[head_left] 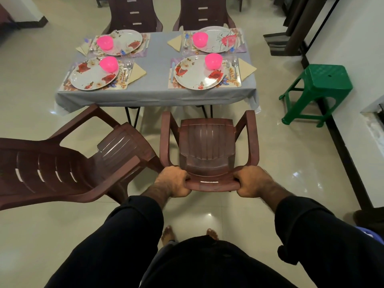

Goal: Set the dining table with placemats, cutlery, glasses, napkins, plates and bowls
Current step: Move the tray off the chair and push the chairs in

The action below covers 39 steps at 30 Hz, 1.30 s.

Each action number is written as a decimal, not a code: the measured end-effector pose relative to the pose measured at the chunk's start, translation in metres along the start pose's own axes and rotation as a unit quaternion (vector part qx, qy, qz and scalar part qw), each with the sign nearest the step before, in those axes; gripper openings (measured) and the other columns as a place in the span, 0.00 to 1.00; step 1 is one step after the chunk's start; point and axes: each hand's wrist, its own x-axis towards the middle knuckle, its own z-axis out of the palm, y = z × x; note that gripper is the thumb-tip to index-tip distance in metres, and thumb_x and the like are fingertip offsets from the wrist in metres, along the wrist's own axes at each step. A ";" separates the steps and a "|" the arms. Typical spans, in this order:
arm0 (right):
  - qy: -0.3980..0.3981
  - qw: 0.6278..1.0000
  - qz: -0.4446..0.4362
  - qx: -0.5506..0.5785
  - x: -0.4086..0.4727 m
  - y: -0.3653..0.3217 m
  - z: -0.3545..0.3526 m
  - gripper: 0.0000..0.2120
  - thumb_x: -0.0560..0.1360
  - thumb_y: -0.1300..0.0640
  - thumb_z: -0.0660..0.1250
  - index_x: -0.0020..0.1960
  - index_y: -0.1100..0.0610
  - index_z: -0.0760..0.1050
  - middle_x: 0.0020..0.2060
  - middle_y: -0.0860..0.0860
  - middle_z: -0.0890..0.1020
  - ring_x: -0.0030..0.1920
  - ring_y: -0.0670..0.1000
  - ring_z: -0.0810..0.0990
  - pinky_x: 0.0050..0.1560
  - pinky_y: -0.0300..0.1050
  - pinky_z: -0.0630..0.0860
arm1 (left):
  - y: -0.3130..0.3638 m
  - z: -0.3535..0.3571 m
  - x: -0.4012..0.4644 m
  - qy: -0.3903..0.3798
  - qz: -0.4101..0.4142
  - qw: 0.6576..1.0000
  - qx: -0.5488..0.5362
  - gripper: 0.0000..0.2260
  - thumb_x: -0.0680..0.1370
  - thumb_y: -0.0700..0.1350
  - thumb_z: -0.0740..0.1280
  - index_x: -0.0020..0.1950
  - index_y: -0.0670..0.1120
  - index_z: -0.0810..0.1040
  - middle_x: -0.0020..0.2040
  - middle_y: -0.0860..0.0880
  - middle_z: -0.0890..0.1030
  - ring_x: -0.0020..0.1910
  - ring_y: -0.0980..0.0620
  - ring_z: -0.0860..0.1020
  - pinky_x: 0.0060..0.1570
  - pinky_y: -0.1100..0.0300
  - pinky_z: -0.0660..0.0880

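- Our left hand [173, 181] and right hand [252, 181] each curl tightly round the top rail of the brown chair [209, 150].
- The chair stands just short of the table [155, 88], which bears four laid settings.
- We advise pushing straight, evenly, beneath the cloth edge.

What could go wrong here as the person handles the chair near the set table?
Both the left hand and right hand grip the chair by its backrest top. Pushed in too hard, it could hit the table or catch the hanging tablecloth, jolting the near plate and its pink bowl. The second chair stands angled close on the left; their arms might knock.
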 end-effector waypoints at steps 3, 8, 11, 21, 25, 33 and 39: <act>-0.005 1.000 -0.003 0.006 -0.006 -0.001 0.001 0.13 0.65 0.46 0.64 0.46 0.48 0.80 0.39 0.44 0.82 0.38 0.49 0.81 0.43 0.45 0.83 | 0.003 0.004 -0.003 0.008 0.001 1.000 0.009 0.20 0.68 0.62 0.62 0.51 0.55 0.86 0.41 0.55 0.85 0.43 0.49 0.84 0.47 0.55 0.82; -0.007 1.000 -0.001 0.020 -0.007 0.002 0.003 0.12 0.65 0.46 0.64 0.46 0.46 0.79 0.40 0.44 0.83 0.39 0.49 0.81 0.44 0.44 0.82 | 0.003 0.006 -0.004 0.008 -0.002 1.000 0.007 0.21 0.68 0.62 0.62 0.53 0.55 0.86 0.43 0.55 0.85 0.44 0.49 0.84 0.48 0.55 0.83; -0.037 0.998 0.008 0.044 -0.008 0.001 0.003 0.10 0.65 0.46 0.67 0.46 0.44 0.77 0.40 0.43 0.82 0.39 0.47 0.80 0.45 0.44 0.82 | 0.004 0.008 -0.003 -0.001 -0.008 1.000 0.002 0.22 0.69 0.65 0.62 0.55 0.57 0.85 0.45 0.56 0.85 0.46 0.49 0.84 0.49 0.54 0.82; -0.233 0.938 0.065 0.247 0.019 -0.041 -0.031 0.47 0.66 0.45 0.84 0.80 0.46 0.66 0.75 0.49 0.73 0.67 0.55 0.77 0.67 0.52 0.77 | -0.013 -0.022 -0.015 -0.122 -0.015 0.988 -0.090 0.45 0.61 0.83 0.65 0.71 0.59 0.77 0.59 0.56 0.82 0.58 0.52 0.80 0.64 0.49 0.76; -0.209 0.938 0.043 0.273 0.039 -0.087 -0.041 0.46 0.67 0.31 0.77 0.79 0.45 0.66 0.73 0.49 0.73 0.67 0.55 0.76 0.70 0.58 0.74 | -0.063 -0.043 -0.058 -0.100 -0.099 0.979 -0.146 0.46 0.64 0.85 0.61 0.73 0.57 0.75 0.66 0.53 0.80 0.63 0.49 0.78 0.67 0.48 0.75; -0.099 0.964 -0.063 0.241 0.094 -0.197 -0.054 0.35 0.65 0.23 0.70 0.65 0.42 0.77 0.58 0.41 0.80 0.57 0.45 0.80 0.63 0.54 0.79 | -0.205 -0.029 -0.156 -0.083 -0.288 0.934 -0.194 0.43 0.76 0.74 0.65 0.83 0.49 0.65 0.80 0.44 0.69 0.77 0.43 0.70 0.76 0.44 0.69; -0.015 0.987 -0.122 0.101 0.170 -0.325 -0.065 0.41 0.66 0.22 0.61 0.71 0.45 0.74 0.62 0.49 0.78 0.64 0.54 0.77 0.66 0.55 0.75 | -0.353 0.002 -0.205 -0.092 -0.315 0.931 -0.159 0.40 0.72 0.79 0.61 0.74 0.55 0.76 0.68 0.48 0.80 0.64 0.46 0.79 0.67 0.41 0.76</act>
